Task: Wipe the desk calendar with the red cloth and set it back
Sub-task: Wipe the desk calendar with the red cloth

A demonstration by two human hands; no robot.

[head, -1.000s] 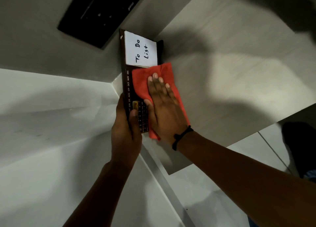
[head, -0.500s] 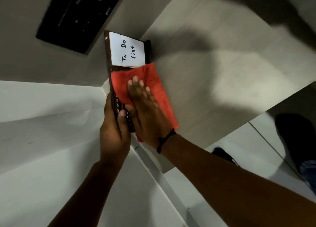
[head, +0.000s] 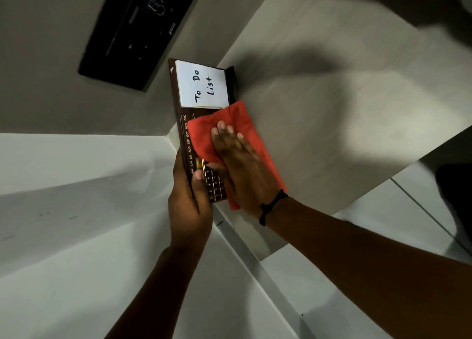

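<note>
The desk calendar (head: 184, 134) is held up off the pale wood-grain desk top (head: 332, 103), near its back corner below a dark wall panel (head: 138, 32), and the wiping step looks to be in hand, with the setting back not yet done. The left hand (head: 189, 203) grips the calendar's near end, thumb pressed across the face beside the gold date grid, fingers wrapped behind where they cannot be seen. The right hand (head: 237, 165) lies flat and open, palm down, pressing the red cloth (head: 204, 131) against the middle of the calendar's face; it does not clutch the cloth but pins it with spread fingers. A black cord bracelet (head: 272, 205) circles that wrist. The next move, as I judge it, calls for sliding the cloth along the length of the face toward the white card (head: 201, 88) while the left hand keeps the board steady against the push, then lowering the calendar onto the desk. The calendar is a long, dark brown board with month names printed in small light letters down one edge, AUG through DEC readable, a grid of gold-toned squares at the near end, and a white card hand-lettered "To Do List" at the far end. The cloth covers its midsection and overhangs the right edge.
</note>
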